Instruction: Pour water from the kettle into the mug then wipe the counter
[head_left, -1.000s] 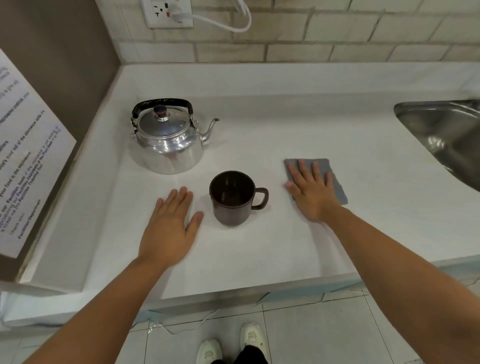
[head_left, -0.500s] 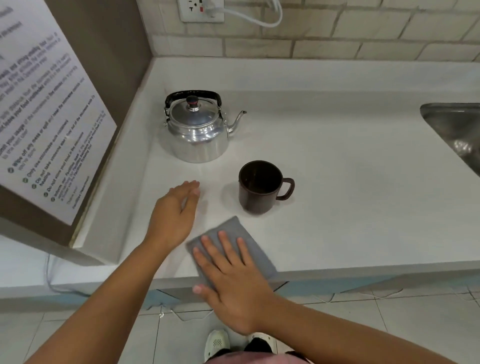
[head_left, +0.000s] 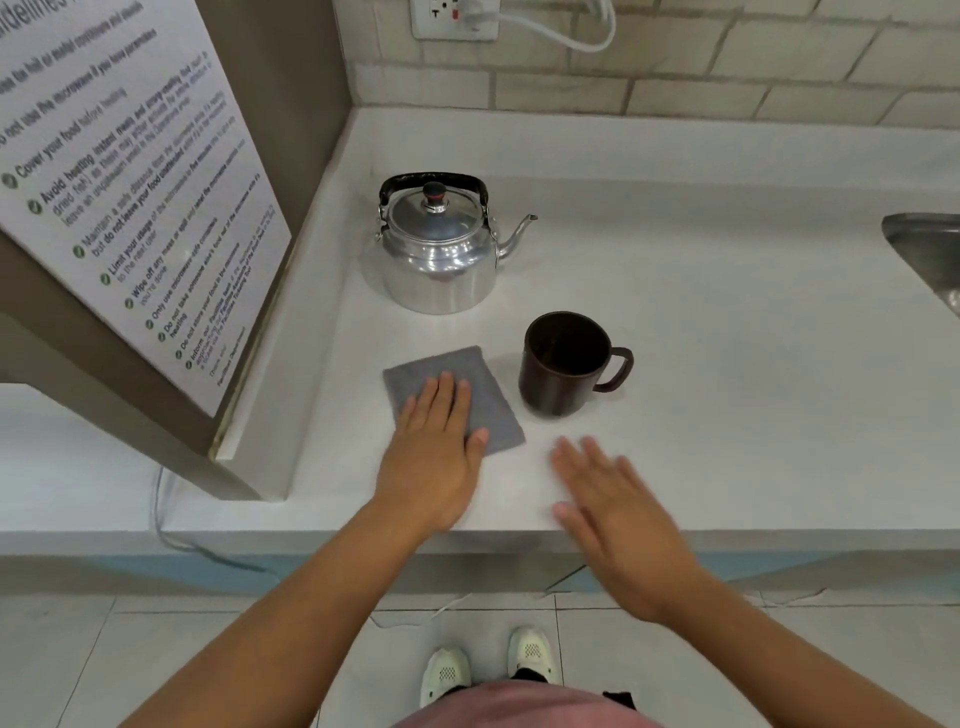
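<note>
A shiny metal kettle (head_left: 441, 254) with a black handle stands at the back left of the white counter (head_left: 727, 389), spout pointing right. In front of it to the right sits a dark brown mug (head_left: 563, 364), handle to the right. A grey cloth (head_left: 431, 366) lies flat just left of the mug. My left hand (head_left: 436, 452) presses flat on the cloth's near half. My right hand (head_left: 613, 514) is blurred, fingers spread, holding nothing, over the counter's front edge below the mug.
A steel sink (head_left: 930, 254) begins at the right edge. A brown side panel with a printed notice (head_left: 130, 182) walls off the left. A wall socket (head_left: 454, 18) with a white cable sits on the brick backsplash. My shoes (head_left: 488, 670) show on the tiled floor.
The cloth has gone from under my right hand to under my left and slid up-left beside the mug. My right hand has come off it and moved right.
</note>
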